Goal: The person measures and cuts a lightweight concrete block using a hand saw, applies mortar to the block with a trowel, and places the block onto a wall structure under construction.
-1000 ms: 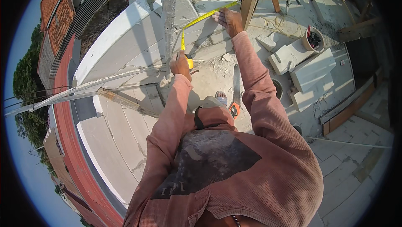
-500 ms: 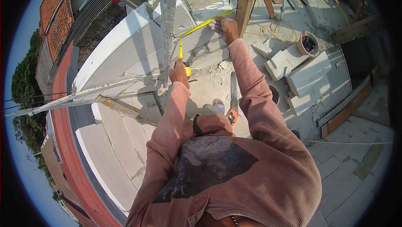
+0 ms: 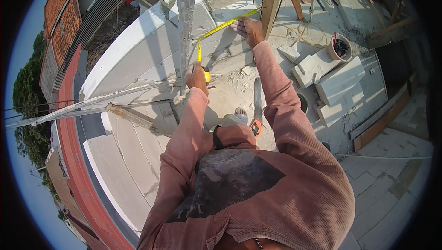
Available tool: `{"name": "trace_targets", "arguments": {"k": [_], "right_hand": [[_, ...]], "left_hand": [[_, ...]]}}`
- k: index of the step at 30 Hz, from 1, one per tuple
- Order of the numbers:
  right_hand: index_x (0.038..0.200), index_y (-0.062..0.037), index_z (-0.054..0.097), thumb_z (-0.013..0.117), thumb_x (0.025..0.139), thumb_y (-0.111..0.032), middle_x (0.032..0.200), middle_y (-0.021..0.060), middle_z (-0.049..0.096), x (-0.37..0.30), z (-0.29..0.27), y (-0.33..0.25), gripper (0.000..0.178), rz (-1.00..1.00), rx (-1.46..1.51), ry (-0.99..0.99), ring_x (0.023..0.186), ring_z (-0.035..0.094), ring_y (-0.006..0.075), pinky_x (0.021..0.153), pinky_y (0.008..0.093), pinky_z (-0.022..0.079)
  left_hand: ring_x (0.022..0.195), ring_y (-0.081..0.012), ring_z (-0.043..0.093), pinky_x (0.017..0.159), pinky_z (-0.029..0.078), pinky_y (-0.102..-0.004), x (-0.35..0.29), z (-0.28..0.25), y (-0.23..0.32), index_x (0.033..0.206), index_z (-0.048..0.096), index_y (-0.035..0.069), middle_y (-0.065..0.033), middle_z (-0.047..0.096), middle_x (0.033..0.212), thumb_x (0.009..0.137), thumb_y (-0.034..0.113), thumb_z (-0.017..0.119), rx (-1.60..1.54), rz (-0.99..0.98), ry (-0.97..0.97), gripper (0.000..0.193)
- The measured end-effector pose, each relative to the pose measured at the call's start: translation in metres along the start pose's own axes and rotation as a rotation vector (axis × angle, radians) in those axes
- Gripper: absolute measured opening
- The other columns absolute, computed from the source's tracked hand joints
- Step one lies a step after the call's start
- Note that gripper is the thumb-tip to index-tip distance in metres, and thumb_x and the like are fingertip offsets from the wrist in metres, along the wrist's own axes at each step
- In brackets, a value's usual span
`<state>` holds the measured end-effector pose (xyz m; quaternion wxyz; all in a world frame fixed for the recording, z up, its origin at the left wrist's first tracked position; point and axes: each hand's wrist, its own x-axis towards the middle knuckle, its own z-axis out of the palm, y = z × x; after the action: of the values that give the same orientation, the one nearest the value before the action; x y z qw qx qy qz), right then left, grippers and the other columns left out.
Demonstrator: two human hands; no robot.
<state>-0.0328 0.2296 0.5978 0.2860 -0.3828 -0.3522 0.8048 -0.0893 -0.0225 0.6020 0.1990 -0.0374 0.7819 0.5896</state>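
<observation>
Yellow tape measure (image 3: 206, 74) in curled left fingers (image 3: 196, 69); right fingers (image 3: 239, 28) extended at blade (image 3: 221, 27), grip unclear

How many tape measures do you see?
1 tape measure: case in the left hand, yellow blade running toward the post beside the right hand. Others could be hidden.

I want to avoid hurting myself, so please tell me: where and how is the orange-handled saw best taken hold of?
Probably grip the saw by its orange handle, reaching down from the wearer's side: that end lies nearest the body, while the long grey blade points away.
</observation>
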Motion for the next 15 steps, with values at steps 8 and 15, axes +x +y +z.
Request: {"name": "trace_targets", "arguments": {"k": [8,15], "right_hand": [[0.113,0.0082,0.061,0.056,0.101,-0.012,0.099,0.0197,0.074,0.0011,0.0003,-0.0008,0.024,-0.020,0.007,-0.007,0.081,0.076,0.0265,0.073,0.0332,0.064],[0.111,0.0043,0.064,0.060,0.099,-0.015,0.102,0.0164,0.075,0.0027,-0.0024,0.0028,0.023,0.002,0.000,0.001,0.086,0.077,0.0238,0.077,0.0303,0.064]], "left_hand": [[0.073,-0.0184,0.058,0.065,0.047,-0.0355,0.0027,0.0006,-0.0004,0.111,0.071,-0.001,-0.0073,0.064,0.085,0.097,0.031,0.066,-0.009,-0.015,-0.023,0.036],[0.072,-0.0188,0.057,0.065,0.047,-0.0350,-0.0046,-0.0002,0.0063,0.112,0.071,-0.001,-0.0066,0.063,0.084,0.097,0.031,0.066,-0.020,-0.023,-0.012,0.036]]}}
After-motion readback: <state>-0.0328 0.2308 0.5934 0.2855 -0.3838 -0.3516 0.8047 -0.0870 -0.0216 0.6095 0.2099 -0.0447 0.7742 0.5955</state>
